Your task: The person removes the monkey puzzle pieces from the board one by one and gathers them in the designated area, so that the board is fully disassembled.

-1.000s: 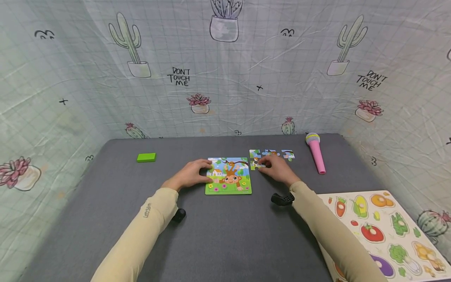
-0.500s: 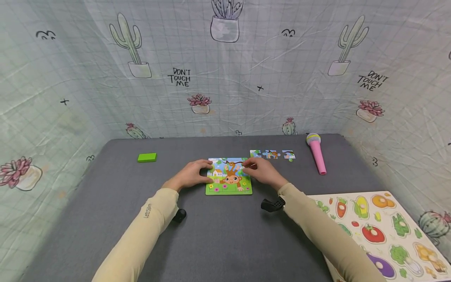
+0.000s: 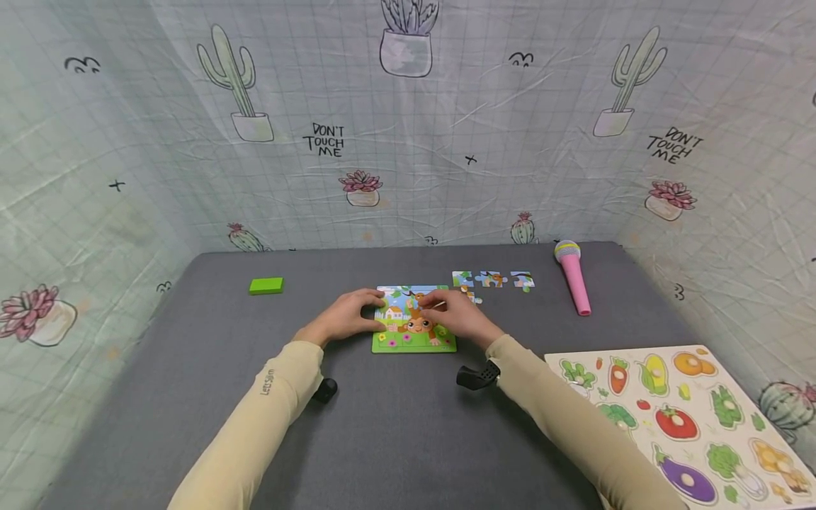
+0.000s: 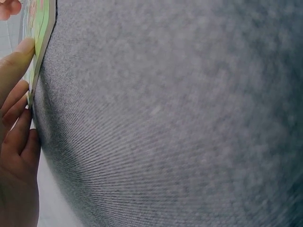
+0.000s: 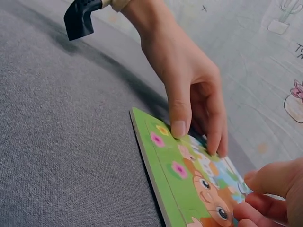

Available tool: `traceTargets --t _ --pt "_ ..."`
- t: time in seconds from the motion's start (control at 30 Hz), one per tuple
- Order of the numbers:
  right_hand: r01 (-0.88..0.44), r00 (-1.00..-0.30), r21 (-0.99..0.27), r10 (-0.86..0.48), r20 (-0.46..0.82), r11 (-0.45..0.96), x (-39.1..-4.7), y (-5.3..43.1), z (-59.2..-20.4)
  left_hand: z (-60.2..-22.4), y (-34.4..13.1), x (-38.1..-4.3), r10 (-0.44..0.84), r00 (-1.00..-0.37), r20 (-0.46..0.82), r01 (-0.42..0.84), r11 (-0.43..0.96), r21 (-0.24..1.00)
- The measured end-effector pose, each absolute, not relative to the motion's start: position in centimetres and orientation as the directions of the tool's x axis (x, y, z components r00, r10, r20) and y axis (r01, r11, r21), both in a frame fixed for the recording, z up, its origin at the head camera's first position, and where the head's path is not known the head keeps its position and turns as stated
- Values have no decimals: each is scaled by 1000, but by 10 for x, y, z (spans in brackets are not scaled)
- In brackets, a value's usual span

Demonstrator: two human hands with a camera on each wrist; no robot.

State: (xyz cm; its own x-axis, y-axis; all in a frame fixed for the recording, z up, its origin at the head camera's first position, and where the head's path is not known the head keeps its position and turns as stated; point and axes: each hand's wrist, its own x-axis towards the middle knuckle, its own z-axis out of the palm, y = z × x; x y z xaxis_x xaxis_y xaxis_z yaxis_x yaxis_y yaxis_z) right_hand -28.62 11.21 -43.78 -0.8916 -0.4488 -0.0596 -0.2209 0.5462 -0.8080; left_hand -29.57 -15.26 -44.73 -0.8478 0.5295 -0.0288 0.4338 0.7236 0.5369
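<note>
A jigsaw puzzle (image 3: 404, 342) with a cartoon monkey on a green board lies mid-table. At its left edge my left hand (image 3: 348, 312) grips the board; in the left wrist view the thumb (image 4: 21, 54) rests near the rim with fingers further along. My right hand (image 3: 462, 314) reaches over the puzzle from the right, thumb and fingertips close together at the monkey's body. The right wrist view has these fingers (image 5: 258, 213) low over the picture; I cannot tell whether they pinch a piece. Several loose puzzle pieces (image 3: 491, 279) lie beyond, one partly behind my right hand.
A pink toy microphone (image 3: 575, 283) lies at the back right. A vegetable puzzle board (image 3: 644, 425) covers the front right, partly under the right sleeve. To the left is a green block (image 3: 265, 285). A printed cloth (image 3: 408, 156) hangs behind the table.
My right hand has moved left from the loose pieces to over the monkey puzzle, uncovering part of the lower loose piece. My left hand stays at the board's edge.
</note>
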Motion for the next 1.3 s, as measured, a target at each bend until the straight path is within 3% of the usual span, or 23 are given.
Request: traceTargets --t 0.9,1.3 --pt "-187 -933 -789 -357 -44 586 -283 98 -447 -457 -156 -292 511 -857 68 442 660 607" --pt "-359 -889 -631 -458 6 688 -285 86 -441 -457 -156 -292 510 -857 70 442 658 609"
